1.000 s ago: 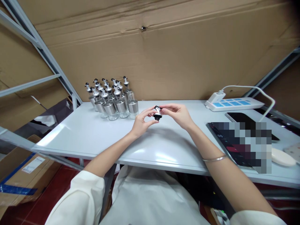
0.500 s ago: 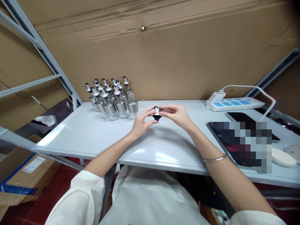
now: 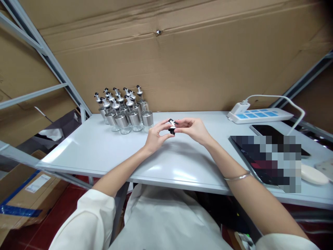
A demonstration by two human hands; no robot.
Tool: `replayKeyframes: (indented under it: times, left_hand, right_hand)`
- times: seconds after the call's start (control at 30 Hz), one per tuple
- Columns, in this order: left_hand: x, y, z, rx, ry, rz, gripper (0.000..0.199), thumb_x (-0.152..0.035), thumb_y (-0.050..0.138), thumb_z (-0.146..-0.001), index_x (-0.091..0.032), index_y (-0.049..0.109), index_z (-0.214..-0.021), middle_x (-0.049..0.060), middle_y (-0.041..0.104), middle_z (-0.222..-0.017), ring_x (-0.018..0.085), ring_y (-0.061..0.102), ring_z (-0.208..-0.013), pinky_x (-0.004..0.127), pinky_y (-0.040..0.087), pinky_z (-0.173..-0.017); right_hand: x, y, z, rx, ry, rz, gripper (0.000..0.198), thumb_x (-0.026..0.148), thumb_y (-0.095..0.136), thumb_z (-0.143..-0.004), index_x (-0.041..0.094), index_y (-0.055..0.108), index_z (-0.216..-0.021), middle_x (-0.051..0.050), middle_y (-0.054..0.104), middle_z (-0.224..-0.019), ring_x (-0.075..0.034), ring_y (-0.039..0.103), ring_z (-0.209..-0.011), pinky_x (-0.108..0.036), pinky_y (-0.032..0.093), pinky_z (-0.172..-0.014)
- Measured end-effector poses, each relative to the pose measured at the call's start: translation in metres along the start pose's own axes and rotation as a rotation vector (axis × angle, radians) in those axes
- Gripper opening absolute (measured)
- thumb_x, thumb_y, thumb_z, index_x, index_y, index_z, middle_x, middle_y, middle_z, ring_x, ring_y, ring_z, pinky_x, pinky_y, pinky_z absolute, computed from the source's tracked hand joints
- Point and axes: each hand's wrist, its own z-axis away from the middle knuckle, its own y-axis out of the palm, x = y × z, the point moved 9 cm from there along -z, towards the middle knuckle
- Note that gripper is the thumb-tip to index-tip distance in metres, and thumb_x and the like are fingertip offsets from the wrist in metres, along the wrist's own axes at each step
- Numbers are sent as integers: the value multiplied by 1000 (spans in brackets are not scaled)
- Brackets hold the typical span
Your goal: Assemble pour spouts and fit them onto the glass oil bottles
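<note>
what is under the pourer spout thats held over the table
At the lower end of the pourer spout is the thumb of the left hand; below that, the white table shows. The spout's underside can't be seen.

Bright light, glare patches on my bench [image 3: 88,149] near the front edge and left side, soft shadow below my fingers [image 3: 184,130]. Wide-angle stretch toward the sides, top-right corner dark; pixelation hides much of the screen [image 3: 267,178] at right.
</note>
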Motion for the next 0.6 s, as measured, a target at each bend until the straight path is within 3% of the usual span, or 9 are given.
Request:
replayKeyframes:
  times: [0.17,0.33,0.47,0.6]
  left_hand:
    - [-3,-1,0,14,56,-87,28,-30,71,-75,-17,67,-100,13,62,-123,23,63,-108,37,49,-95]
    - [-11,1,1,41,219,-252,23,-27,65,-81,-19,63,-102,13,58,-127,19,63,-101,38,47,-93]
    - [-18,10,4,91,329,-373,21,-26,62,-83,-21,61,-104,11,58,-125,20,57,-104,38,45,-93]
    - [-14,10,2,99,341,-428,49,-34,63,-82,-23,46,-127,12,50,-132,23,46,-121,41,39,-101]
  right_hand:
    - [3,2,0,19,-32,23,43,35,86,-45,17,68,-79,-5,72,-78,-23,67,-78,-45,53,-82]
    - [5,12,1,97,-50,-49,43,36,83,-56,20,60,-89,-5,71,-87,-21,66,-83,-42,52,-80]
    - [-4,20,1,152,-12,-71,42,37,80,-60,20,57,-92,-2,70,-81,-18,66,-78,-38,51,-75]
    - [-6,24,0,174,-40,-49,41,36,80,-61,19,58,-91,0,68,-79,-16,64,-75,-35,50,-74]
